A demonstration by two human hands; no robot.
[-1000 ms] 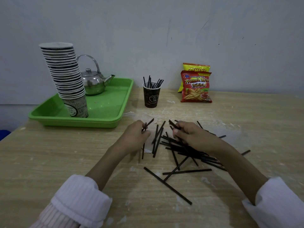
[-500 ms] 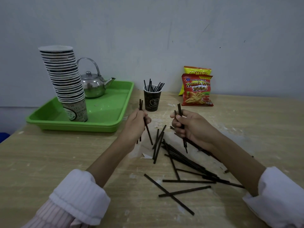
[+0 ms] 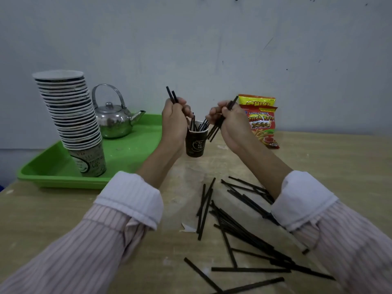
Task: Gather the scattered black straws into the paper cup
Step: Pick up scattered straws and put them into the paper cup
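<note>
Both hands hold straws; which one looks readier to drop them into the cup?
Probably the left hand: its straws slant down toward the cup mouth, while the right hand holds its straws outside the rim.

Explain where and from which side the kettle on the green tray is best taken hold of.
Grip the kettle by the top of its arched handle, from above: the handle stands upright over the lid, and the cup stack is close on its left.

Dark paper cup [image 3: 194, 143] stands upright holding straws; black straws [image 3: 239, 228] lie scattered nearer.
</note>
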